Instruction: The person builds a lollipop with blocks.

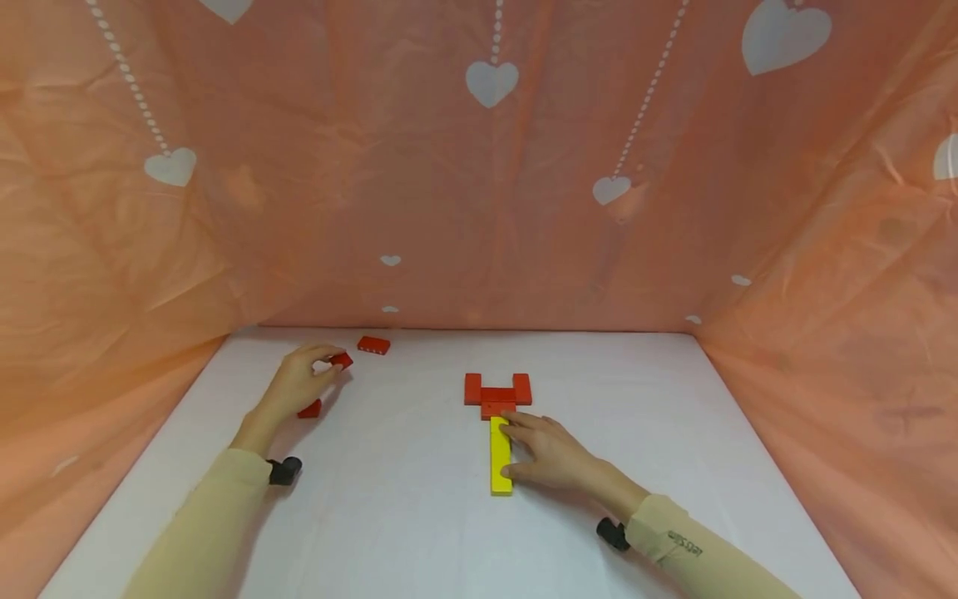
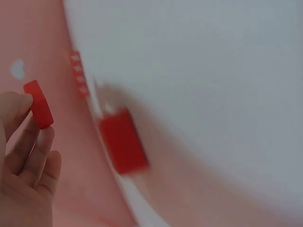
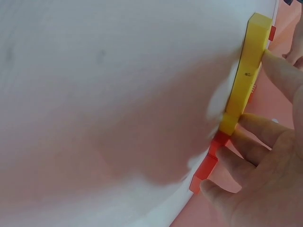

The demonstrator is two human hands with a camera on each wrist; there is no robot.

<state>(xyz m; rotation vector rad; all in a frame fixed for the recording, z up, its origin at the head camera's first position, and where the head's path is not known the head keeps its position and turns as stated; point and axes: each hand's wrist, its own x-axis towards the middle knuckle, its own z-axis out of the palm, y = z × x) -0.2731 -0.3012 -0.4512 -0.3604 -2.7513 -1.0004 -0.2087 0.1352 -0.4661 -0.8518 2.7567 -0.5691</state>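
In the head view my left hand (image 1: 297, 384) pinches a small red block (image 1: 342, 360) between thumb and fingers, above the table's back left. The left wrist view shows that red block (image 2: 40, 106) tilted at the fingertips. Another red block (image 1: 310, 410) lies partly behind the hand. My right hand (image 1: 554, 453) rests its thumb and fingertips along the right side of a long yellow block (image 1: 500, 466). The yellow block's far end meets a red block (image 1: 492, 409), part of a group with a red block on each side (image 1: 473, 389). Fingers cover part of this join.
A red block with white marks on its side (image 1: 373, 344) lies near the back edge. The white table (image 1: 374, 516) is enclosed by orange cloth walls (image 1: 419, 191) with white hearts. A black device (image 1: 285, 471) sits at each wrist.
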